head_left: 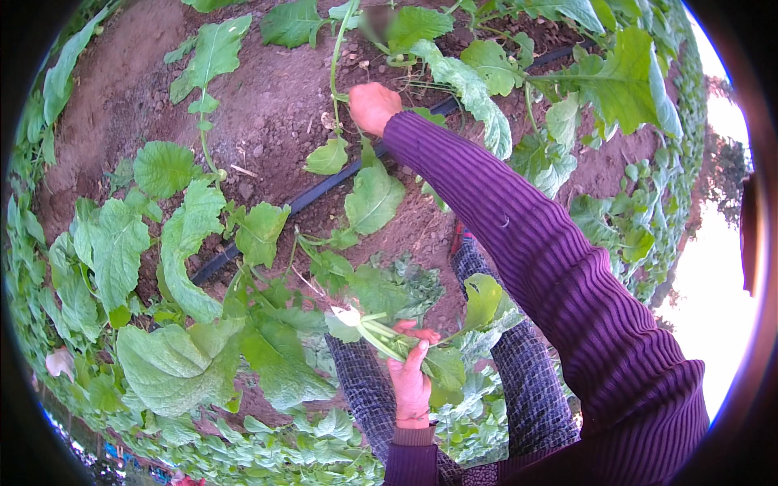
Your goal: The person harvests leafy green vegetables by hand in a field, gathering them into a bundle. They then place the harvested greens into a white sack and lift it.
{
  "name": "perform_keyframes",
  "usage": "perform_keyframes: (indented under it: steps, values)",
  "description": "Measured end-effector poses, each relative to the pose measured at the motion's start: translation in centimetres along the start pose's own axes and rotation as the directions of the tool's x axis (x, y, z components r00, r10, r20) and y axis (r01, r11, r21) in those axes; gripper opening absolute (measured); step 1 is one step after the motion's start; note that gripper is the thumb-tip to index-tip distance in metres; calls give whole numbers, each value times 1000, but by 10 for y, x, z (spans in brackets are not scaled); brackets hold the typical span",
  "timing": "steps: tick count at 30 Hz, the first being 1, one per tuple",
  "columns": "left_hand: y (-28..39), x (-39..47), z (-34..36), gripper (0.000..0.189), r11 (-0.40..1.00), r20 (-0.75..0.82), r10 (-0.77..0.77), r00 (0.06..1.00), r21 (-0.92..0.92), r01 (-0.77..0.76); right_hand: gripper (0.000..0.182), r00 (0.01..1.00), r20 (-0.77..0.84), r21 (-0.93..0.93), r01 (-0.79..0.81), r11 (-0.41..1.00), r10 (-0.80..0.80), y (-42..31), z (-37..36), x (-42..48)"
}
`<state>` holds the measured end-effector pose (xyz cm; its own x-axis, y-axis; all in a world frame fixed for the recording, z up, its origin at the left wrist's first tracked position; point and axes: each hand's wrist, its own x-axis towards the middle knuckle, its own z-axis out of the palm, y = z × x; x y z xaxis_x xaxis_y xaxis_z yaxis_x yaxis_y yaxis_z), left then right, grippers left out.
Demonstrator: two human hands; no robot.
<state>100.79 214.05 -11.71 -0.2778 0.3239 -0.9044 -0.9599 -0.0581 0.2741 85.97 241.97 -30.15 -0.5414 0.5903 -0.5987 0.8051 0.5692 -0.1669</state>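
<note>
My left hand (410, 379) is closed around the leaf stalks of an uprooted leafy plant (384, 337), which looks like a radish or turnip. Its pale root end (346, 314) points left, and the broad leaves spread out to the right of the hand. Farther ahead, my right hand (374, 108) is curled into a fist low over the soil, just beyond the drip hose (331, 182). A green leaf (375, 197) trails down from beneath that fist on its stalk. Its fingertips are hidden under the hand. Beside the fist rises an upright green stem (335, 67).
More leafy plants grow from the brown soil (261, 121) at the left (115, 255) and upper right (620, 79). The black hose crosses diagonally under the leaves. My legs in patterned trousers (535, 389) stand close below. Dense foliage rings the view.
</note>
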Motion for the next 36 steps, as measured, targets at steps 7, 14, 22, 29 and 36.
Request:
perform_keyframes:
  steps: [7,14,22,29,36]
  values:
    - [2,-1,3,39,1000,-18,-4,1000,13,4,20,997,-50,-81,59,995,-63,3,-4,6]
    - [4,1,14,38,998,0,-54,999,18,54,14,967,-173,-151,160,975,-185,40,27,32]
    - [2,1,4,38,1000,-12,-10,1000,18,10,16,995,-17,-36,97,995,-97,5,-2,2]
    - [2,-2,9,38,999,-6,-27,1000,32,27,20,849,-356,-114,374,920,-389,21,-3,-25]
    - [18,-26,30,32,1000,27,13,1000,-5,-13,9,972,-165,631,236,739,-169,55,17,-102]
